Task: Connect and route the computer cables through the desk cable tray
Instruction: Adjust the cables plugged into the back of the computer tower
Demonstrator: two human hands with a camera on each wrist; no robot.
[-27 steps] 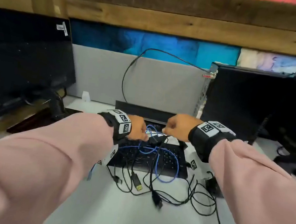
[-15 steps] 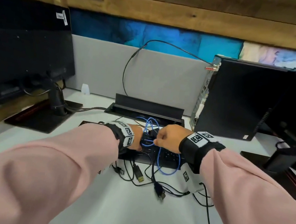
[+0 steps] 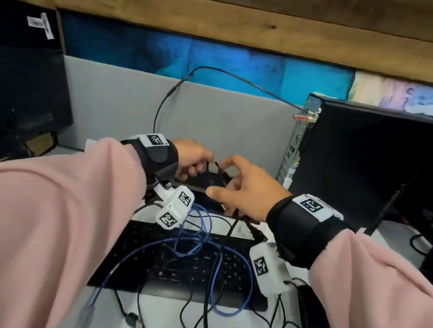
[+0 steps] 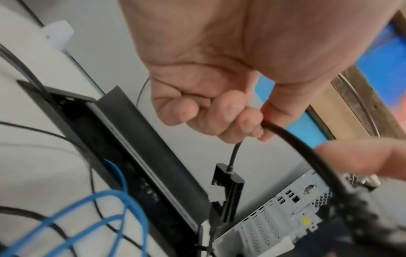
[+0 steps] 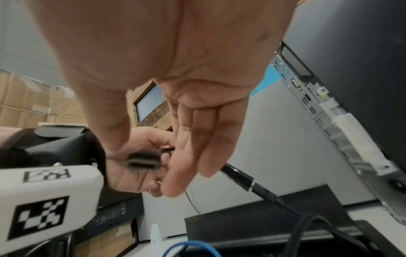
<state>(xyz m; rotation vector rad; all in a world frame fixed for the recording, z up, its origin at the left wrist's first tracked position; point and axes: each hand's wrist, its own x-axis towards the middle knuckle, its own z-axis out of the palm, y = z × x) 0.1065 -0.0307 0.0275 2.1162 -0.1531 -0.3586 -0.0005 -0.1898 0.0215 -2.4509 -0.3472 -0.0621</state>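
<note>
Pink sleeves (image 3: 37,222), black wrist straps (image 3: 295,229) and white camera blocks (image 3: 176,208) printed with black-and-white square markers.

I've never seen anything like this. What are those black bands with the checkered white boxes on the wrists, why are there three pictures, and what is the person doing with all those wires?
No machine here: a person works with bare hands. The bands carry small cameras, so one picture comes from the head, looking down, and one from under each wrist, looking along the fingers.

On the white desk lie a black keyboard, a blue network cable and several loose black cables. Behind it is the open cable tray, and to the right a black computer tower with its rear ports facing the hands.

The left hand has its grip curled round a thick black cable and also a thin cable with a small black adapter dangling below. The right hand is next to it with fingers nearly straight; whether it holds anything is hard to tell.
</note>
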